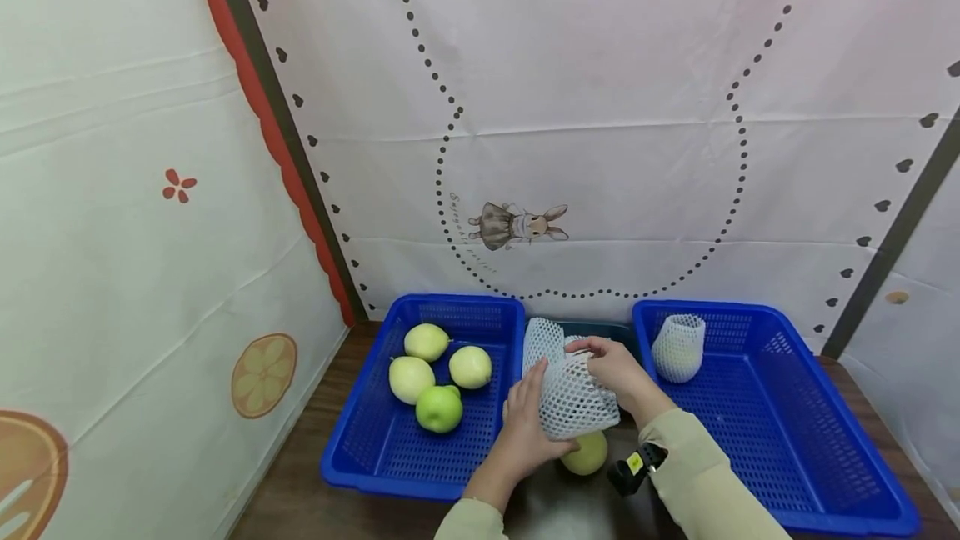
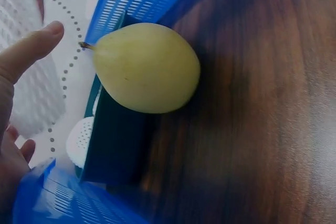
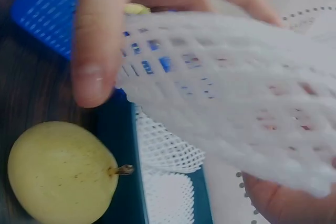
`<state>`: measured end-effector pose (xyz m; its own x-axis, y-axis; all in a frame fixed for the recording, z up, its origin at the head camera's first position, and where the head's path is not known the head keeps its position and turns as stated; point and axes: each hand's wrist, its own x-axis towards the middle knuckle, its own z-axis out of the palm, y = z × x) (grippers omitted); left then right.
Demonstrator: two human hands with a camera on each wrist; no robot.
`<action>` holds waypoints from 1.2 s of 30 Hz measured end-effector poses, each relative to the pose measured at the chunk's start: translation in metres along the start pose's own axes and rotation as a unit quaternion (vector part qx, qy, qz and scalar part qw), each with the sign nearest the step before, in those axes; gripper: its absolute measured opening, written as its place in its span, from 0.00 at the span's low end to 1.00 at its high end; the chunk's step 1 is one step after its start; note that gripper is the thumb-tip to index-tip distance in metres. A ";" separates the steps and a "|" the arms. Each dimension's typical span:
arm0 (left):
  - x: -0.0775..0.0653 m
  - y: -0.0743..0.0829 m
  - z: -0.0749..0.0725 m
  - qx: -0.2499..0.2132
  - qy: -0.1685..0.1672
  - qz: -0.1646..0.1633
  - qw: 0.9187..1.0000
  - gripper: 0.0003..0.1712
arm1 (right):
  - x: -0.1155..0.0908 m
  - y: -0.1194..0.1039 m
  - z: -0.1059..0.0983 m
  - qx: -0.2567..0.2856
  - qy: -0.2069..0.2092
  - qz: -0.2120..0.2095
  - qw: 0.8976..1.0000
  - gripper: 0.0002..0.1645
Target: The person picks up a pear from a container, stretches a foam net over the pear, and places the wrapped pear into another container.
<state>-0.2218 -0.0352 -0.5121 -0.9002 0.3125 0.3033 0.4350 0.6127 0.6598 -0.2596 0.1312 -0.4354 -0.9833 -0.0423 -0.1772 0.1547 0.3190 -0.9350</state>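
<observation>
A: Head view, quick?
B: White foam net (image 1: 579, 398) held up between both hands. Left hand (image 1: 525, 432): fingers wide, fairly straight, along the net's left side. Right hand (image 1: 618, 373): fingers curled, gripping the net's upper edge.
A: Fruit?
B: 1 yellow pear (image 1: 587, 457) on the worktop (image 1: 300, 473), just below the net. Left basket (image 1: 390, 448), blue: 3 pale yellow fruits (image 1: 411, 380), 1 green fruit (image 1: 438, 409). Right basket (image 1: 780, 423), also blue: 1 netted fruit (image 1: 678, 352).
A: Left wrist?
B: Pear upright, stem pointing away from worktop, by the dark green tray (image 2: 118, 145). Left thumb (image 2: 26, 53) spread well apart from the other fingers. Right hand mostly cut off; can't tell its grip here.
A: Right wrist?
B: Net stretched across, blue basket showing through the mesh. Left thumb on the near side, other fingers behind. Right fingertips partly hidden. Spare nets (image 3: 170, 195) in the tray.
</observation>
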 end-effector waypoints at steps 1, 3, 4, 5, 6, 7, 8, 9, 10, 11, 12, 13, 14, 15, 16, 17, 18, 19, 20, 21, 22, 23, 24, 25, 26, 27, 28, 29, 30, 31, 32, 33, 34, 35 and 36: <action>0.000 0.000 0.000 -0.003 -0.002 -0.006 1.000 0.68 | 0.000 -0.001 -0.001 0.001 -0.005 -0.006 1.000 0.24; 0.000 -0.001 0.000 -0.014 -0.004 -0.021 1.000 0.66 | 0.000 -0.001 -0.003 0.005 -0.018 -0.021 1.000 0.22; 0.001 -0.002 0.000 -0.026 -0.001 -0.027 0.999 0.64 | 0.000 -0.001 -0.004 0.005 -0.026 -0.026 0.999 0.21; 0.001 -0.003 0.001 -0.042 0.001 -0.035 0.999 0.63 | 0.000 -0.001 -0.005 0.004 -0.034 -0.032 0.999 0.22; 0.001 -0.004 0.000 -0.060 0.004 -0.042 0.997 0.62 | -0.001 -0.001 -0.005 0.001 -0.041 -0.035 0.999 0.23; 0.001 -0.005 0.000 -0.076 0.006 -0.049 0.996 0.61 | -0.001 0.000 -0.005 -0.002 -0.048 -0.036 0.998 0.24; 0.001 -0.006 0.001 -0.089 0.008 -0.056 0.994 0.60 | -0.001 0.000 -0.005 -0.007 -0.051 -0.035 0.998 0.25; 0.001 -0.007 0.001 -0.101 0.009 -0.060 0.993 0.59 | -0.002 0.001 -0.006 -0.010 -0.052 -0.033 0.998 0.25; 0.000 -0.007 0.001 -0.110 0.012 -0.064 0.992 0.59 | -0.002 0.001 -0.006 -0.012 -0.049 -0.030 0.998 0.25; 0.000 -0.008 0.001 -0.118 0.015 -0.066 0.991 0.58 | -0.002 0.001 -0.006 -0.009 -0.044 -0.029 0.999 0.25; 0.000 -0.008 0.001 -0.121 0.019 -0.068 0.990 0.58 | -0.002 0.001 -0.007 -0.001 -0.035 -0.028 0.999 0.25; 0.000 -0.008 0.001 -0.123 0.023 -0.067 0.990 0.56 | -0.002 0.001 -0.008 0.010 -0.028 -0.028 0.999 0.25; 0.000 -0.008 0.001 -0.125 0.028 -0.065 0.990 0.54 | -0.002 0.001 -0.008 0.027 -0.020 -0.030 0.999 0.25; 0.000 -0.008 0.001 -0.127 0.032 -0.060 0.989 0.51 | -0.001 0.001 -0.009 0.045 -0.019 -0.036 0.998 0.24; 0.000 -0.009 0.002 -0.129 0.038 -0.056 0.989 0.48 | 0.000 0.001 -0.009 0.065 -0.019 -0.045 0.997 0.24; 0.000 -0.009 0.002 -0.134 0.043 -0.052 0.989 0.44 | 0.000 0.002 -0.010 0.093 -0.021 -0.054 0.994 0.24; -0.001 -0.009 0.002 -0.141 0.047 -0.050 0.988 0.41 | 0.000 0.002 -0.010 0.120 -0.023 -0.062 0.990 0.23; -0.001 -0.010 0.001 -0.152 0.053 -0.046 0.986 0.39 | 0.001 0.003 -0.010 0.147 -0.026 -0.068 0.986 0.23; -0.001 -0.010 0.001 -0.166 0.058 -0.044 0.983 0.37 | 0.001 0.004 -0.009 0.174 -0.029 -0.072 0.982 0.23; -0.002 -0.010 0.001 -0.179 0.065 -0.043 0.981 0.36 | 0.001 0.005 -0.008 0.200 -0.030 -0.073 0.977 0.24; -0.002 -0.010 0.001 -0.194 0.072 -0.044 0.977 0.36 | 0.001 0.007 -0.007 0.221 -0.025 -0.071 0.972 0.25; -0.002 -0.010 0.001 -0.211 0.078 -0.047 0.973 0.37 | 0.001 0.010 -0.006 0.238 -0.016 -0.066 0.969 0.25; -0.002 -0.011 0.001 -0.222 0.084 -0.049 0.970 0.38 | 0.002 0.013 -0.004 0.247 -0.006 -0.058 0.967 0.26; -0.002 -0.011 0.001 -0.234 0.091 -0.051 0.967 0.39 | 0.002 0.016 -0.002 0.253 0.006 -0.050 0.966 0.26; -0.002 -0.011 0.001 -0.243 0.098 -0.053 0.964 0.40 | 0.002 0.020 0.000 0.256 0.019 -0.043 0.966 0.26; -0.003 -0.010 0.001 -0.252 0.103 -0.058 0.960 0.41 | 0.003 0.023 0.003 0.256 0.032 -0.036 0.965 0.25; -0.003 -0.010 0.000 -0.263 0.107 -0.060 0.957 0.41 | 0.003 0.027 0.005 0.253 0.046 -0.030 0.966 0.24; -0.003 -0.008 -0.001 -0.274 0.109 -0.064 0.953 0.42 | 0.004 0.031 0.008 0.248 0.060 -0.025 0.966 0.23; -0.003 -0.006 -0.003 -0.281 0.110 -0.064 0.951 0.42 | 0.004 0.035 0.010 0.244 0.070 -0.022 0.967 0.23; -0.004 -0.002 -0.006 -0.288 0.110 -0.062 0.949 0.43 | 0.003 0.039 0.013 0.238 0.079 -0.021 0.968 0.23; -0.004 0.001 -0.009 -0.295 0.109 -0.060 0.947 0.43 | 0.003 0.043 0.015 0.230 0.087 -0.018 0.969 0.23; -0.005 0.005 -0.012 -0.301 0.105 -0.063 0.946 0.44 | 0.002 0.047 0.018 0.220 0.092 -0.018 0.971 0.23; -0.006 0.009 -0.015 -0.303 0.101 -0.064 0.945 0.45 | 0.001 0.051 0.020 0.209 0.096 -0.020 0.973 0.23; -0.007 0.012 -0.018 -0.304 0.097 -0.067 0.945 0.45 | -0.001 0.055 0.022 0.198 0.097 -0.021 0.975 0.23; -0.007 0.015 -0.020 -0.305 0.094 -0.066 0.945 0.46 | -0.003 0.060 0.024 0.185 0.098 -0.023 0.978 0.23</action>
<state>-0.2093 -0.0433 -0.4908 -0.9586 0.0918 0.2696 0.2775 0.0869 0.9568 -0.2455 0.1273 -0.4982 -0.9839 0.1453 -0.1039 0.0983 -0.0452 -0.9941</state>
